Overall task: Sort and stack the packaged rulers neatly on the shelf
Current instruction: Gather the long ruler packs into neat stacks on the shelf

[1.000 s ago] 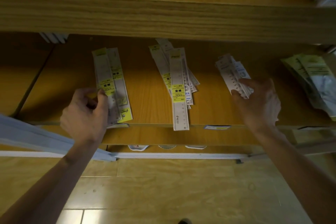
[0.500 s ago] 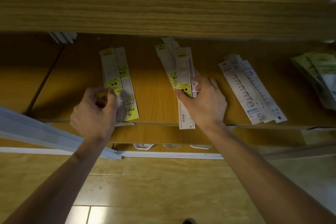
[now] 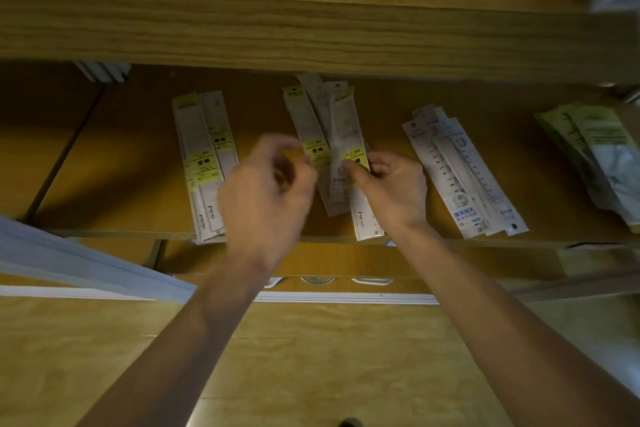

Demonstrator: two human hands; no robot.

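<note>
Three groups of packaged rulers lie on the wooden shelf (image 3: pixel 114 204). The left pile (image 3: pixel 204 163) has yellow labels and sits straight. The middle pile (image 3: pixel 322 128) is fanned and untidy. My right hand (image 3: pixel 391 187) pinches the top yellow-labelled ruler (image 3: pixel 346 135) of that middle pile between thumb and fingers. My left hand (image 3: pixel 266 191) is blurred, between the left and middle piles, fingers curled and apart, holding nothing. A right pile (image 3: pixel 464 170) of clear rulers with blue labels lies slanted.
An upper shelf board (image 3: pixel 311 28) overhangs the piles. More packets (image 3: pixel 595 149) lie at the far right. White slats (image 3: pixel 69 253) stick out at the lower left. Below the shelf is a wood-look floor (image 3: pixel 311 357).
My left hand let go of the left pile and moved right toward the middle pile. My right hand went from the right pile to the middle pile and gripped its top ruler.
</note>
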